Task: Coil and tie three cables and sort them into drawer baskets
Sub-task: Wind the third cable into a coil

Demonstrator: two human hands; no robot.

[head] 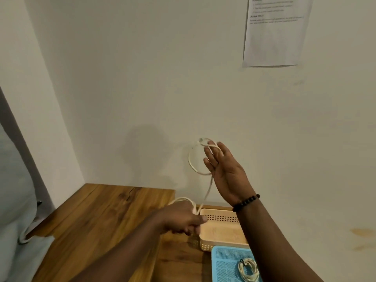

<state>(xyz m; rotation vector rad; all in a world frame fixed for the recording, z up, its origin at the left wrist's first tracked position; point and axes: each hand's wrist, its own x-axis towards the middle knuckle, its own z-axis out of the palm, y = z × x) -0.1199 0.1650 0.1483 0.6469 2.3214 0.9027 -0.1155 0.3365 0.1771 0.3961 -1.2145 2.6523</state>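
A white cable (192,163) runs from my left hand (183,217) up to my right hand (225,171). Low over the wooden table (101,216), my left hand grips the coiled part of it. My right hand is raised in front of the wall with its fingers nearly straight. The cable's free end loops over those fingers and hangs in a ring to their left. A cream basket (221,234) lies just right of my left hand. In front of it, a blue basket (225,265) holds a coiled, tied white cable (248,269).
A printed sheet (276,31) is stuck to the white wall at the upper right. Grey fabric (18,200) fills the left edge beside the table.
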